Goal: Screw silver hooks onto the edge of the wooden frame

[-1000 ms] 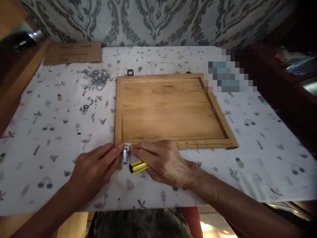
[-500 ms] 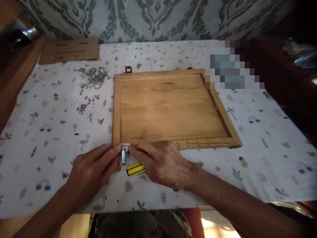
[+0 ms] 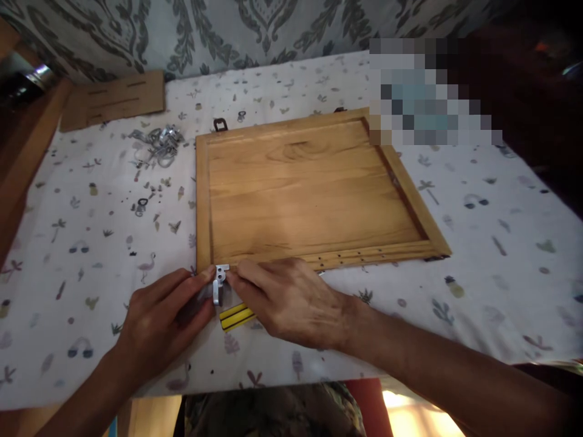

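Observation:
A small silver metal hook [image 3: 220,275] with two screw holes lies against the near left corner of a framed wooden panel [image 3: 314,188]. My left hand [image 3: 159,315] pinches the hook from its left side, thumb and forefinger closed. From the right, my right hand [image 3: 291,303] has its closed fingertips on the hook's edge; anything smaller between them is hidden. A yellow and black screwdriver handle [image 3: 237,317] sticks out from under my right hand. Whether that hand also grips it I cannot tell. Dark holes dot the panel's near rail.
Several silver hooks lie in a pile [image 3: 161,145] left of the panel, with small hardware scattered nearer. Slotted cardboard [image 3: 113,100] lies at the back left. Dark hanger loops [image 3: 220,125] stand on the panel's far edge. A blurred patch covers the back right of the patterned tablecloth [image 3: 496,291].
The view has shifted and tilted slightly, so the panel and hardware sit further left. My left fingers have spread a little below the hook. Both hands stay at the same corner.

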`<state>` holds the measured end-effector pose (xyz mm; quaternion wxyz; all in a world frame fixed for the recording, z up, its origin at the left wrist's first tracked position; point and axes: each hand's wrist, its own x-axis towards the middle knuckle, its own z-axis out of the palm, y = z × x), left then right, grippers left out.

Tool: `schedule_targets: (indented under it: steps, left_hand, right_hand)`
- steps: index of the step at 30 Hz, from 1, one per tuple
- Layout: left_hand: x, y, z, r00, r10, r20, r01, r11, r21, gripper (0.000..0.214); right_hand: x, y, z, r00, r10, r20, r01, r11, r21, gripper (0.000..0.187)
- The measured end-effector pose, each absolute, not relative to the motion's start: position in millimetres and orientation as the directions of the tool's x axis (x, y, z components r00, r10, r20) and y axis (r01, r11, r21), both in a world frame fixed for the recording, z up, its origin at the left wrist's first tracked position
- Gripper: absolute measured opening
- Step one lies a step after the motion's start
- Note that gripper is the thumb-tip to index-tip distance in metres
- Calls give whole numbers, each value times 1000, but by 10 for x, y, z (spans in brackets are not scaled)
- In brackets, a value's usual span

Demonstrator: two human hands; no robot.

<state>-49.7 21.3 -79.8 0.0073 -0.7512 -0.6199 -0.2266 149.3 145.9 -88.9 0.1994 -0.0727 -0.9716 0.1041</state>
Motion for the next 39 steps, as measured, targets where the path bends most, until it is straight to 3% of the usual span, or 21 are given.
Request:
schedule_targets:
  steps: [9, 22, 29, 39]
  left_hand:
    - [-480, 219, -807, 99, 930, 353, 921, -219, 321, 19]
    - [-514, 213, -862, 92, 922, 375, 930, -215, 300, 18]
    - [-474, 246, -837, 41, 927, 374, 902, -195, 385, 15]
    - [-580, 214, -775, 158, 952, 263, 892, -252, 376, 29]
  right_hand:
    - [1500, 1470, -927, -910, 159, 383, 84, 975, -205, 17]
    - [1502, 1477, -941, -892, 140, 430, 65, 981, -184, 18]
    - [1506, 1478, -933, -902, 136, 409, 54, 977, -207, 19]
    - [1510, 1481, -946, -897, 142, 419, 61, 978, -201, 19]
